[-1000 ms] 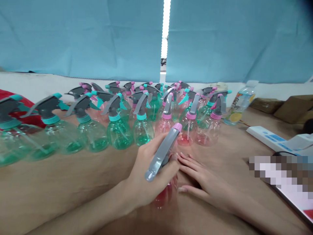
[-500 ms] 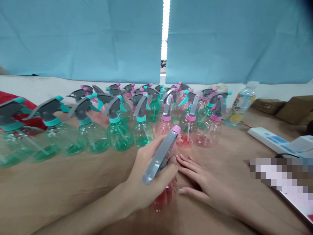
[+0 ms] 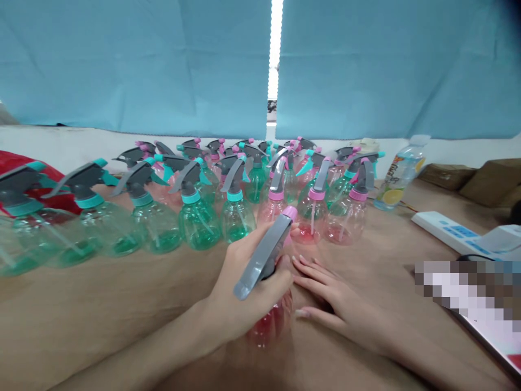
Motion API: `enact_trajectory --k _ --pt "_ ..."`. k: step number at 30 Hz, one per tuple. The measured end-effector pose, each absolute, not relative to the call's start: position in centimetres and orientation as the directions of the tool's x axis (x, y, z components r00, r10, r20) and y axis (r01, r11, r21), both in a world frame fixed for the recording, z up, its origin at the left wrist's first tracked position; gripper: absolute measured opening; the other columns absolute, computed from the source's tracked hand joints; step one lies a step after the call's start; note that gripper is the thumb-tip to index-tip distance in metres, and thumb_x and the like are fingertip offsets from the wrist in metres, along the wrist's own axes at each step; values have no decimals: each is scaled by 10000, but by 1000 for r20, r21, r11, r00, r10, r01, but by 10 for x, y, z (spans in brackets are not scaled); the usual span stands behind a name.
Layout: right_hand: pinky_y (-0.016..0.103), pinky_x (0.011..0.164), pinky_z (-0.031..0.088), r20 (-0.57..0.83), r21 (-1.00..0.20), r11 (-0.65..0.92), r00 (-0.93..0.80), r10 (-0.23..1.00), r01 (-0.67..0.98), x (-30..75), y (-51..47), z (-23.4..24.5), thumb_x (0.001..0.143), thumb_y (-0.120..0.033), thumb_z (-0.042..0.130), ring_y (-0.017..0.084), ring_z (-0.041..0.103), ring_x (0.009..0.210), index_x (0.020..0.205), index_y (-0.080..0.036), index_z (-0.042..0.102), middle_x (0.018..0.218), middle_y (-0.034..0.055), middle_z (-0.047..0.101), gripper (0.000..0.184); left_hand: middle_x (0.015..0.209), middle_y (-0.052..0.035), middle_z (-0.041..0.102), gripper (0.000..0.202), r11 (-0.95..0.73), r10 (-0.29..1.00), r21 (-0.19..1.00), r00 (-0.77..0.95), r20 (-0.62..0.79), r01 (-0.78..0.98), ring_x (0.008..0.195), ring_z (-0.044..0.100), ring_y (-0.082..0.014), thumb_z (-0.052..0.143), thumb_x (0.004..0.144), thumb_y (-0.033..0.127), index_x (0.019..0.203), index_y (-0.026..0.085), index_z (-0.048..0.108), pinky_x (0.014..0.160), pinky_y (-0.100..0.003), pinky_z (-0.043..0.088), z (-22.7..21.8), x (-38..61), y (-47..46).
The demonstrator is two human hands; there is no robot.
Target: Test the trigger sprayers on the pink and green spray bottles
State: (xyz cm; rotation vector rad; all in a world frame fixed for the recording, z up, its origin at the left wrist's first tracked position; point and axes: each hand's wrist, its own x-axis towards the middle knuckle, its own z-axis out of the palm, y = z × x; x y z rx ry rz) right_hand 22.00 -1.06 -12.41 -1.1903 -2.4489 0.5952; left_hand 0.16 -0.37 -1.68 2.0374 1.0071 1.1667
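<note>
My left hand [image 3: 248, 277] is wrapped round the neck of a pink spray bottle [image 3: 268, 326] with a grey trigger head and pink nozzle. The clear pink body shows below the fingers; the collar is hidden by the hand. To its right, my right hand [image 3: 337, 298] lies on the table with fingers stretched out and holds nothing. Its fingertips are close to the bottle; whether they touch it I cannot tell. Just behind stand a pink spray bottle [image 3: 311, 225] and a green spray bottle [image 3: 238, 222], both upright with liquid at the bottom.
Several more green and pink spray bottles [image 3: 199, 225] stand in rows across the brown table [image 3: 150, 304]. Right of them are a drink bottle with a lemon label [image 3: 396, 184], a white power strip [image 3: 443, 228], brown boxes [image 3: 494, 182] and a partly blurred-out flat object [image 3: 468, 309].
The held spray bottle and my left hand have shifted very slightly left and up in view. My right hand stays almost where it was.
</note>
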Motion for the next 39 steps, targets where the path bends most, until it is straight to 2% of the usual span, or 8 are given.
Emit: enact_trajectory --k 7,13,15,17,20,24,30,39 --pt "568 1162 233 118 -506 562 -592 797 655 221 -9 -125 933 -559 537 299 236 1455 1467 -279 422 1576 75 301 614 641 55 423 125 -512 855 780 308 418 360 550 384 -109 548 780 166 735 227 449 497 -246 364 -20 2 2" --pt "561 1164 239 113 -497 570 -602 790 654 221 -8 -123 938 -563 524 290 222 1461 1468 -277 420 1578 69 299 611 726 26 545 116 -475 863 812 358 355 338 596 520 -138 554 784 193 879 229 499 556 -274 445 -18 2 2" --pt "553 1168 236 108 -491 568 -601 792 660 220 -9 -122 942 -565 516 285 225 1460 1465 -273 427 1578 70 301 606 727 30 546 167 -481 858 803 376 350 351 575 504 -130 546 758 170 908 227 498 553 -274 439 -15 1 2" --pt "555 1169 232 114 -498 566 -598 794 657 220 -10 -121 940 -558 524 287 238 1457 1465 -277 428 1574 72 310 603 695 41 507 151 -501 850 783 382 363 369 541 451 -118 521 721 150 845 225 476 528 -271 410 -12 0 3" --pt "569 1164 231 113 -511 557 -591 799 655 219 -10 -121 937 -559 531 299 241 1455 1466 -282 425 1574 73 307 607 656 49 439 131 -566 815 738 386 432 368 535 416 -119 477 676 145 724 235 394 511 -272 374 -9 -1 5" --pt "548 1174 211 90 -492 553 -593 801 672 220 -10 -121 941 -583 502 293 210 1464 1475 -279 412 1588 57 267 621 649 56 425 128 -633 770 684 389 506 363 540 419 -115 469 684 130 709 231 395 518 -264 368 -8 -1 5" --pt "523 1187 193 89 -490 552 -592 801 674 219 -9 -122 942 -583 498 278 214 1464 1483 -288 394 1586 39 276 625 662 61 448 134 -644 753 711 402 522 283 545 399 -97 508 702 99 736 217 457 516 -240 375 -9 -2 4" --pt "533 1181 200 73 -469 558 -599 797 685 220 -9 -124 952 -594 466 272 183 1473 1496 -286 366 1596 42 241 633 703 42 492 106 -557 824 765 332 459 323 574 442 -125 500 769 173 848 234 462 569 -269 416 -18 -2 4"
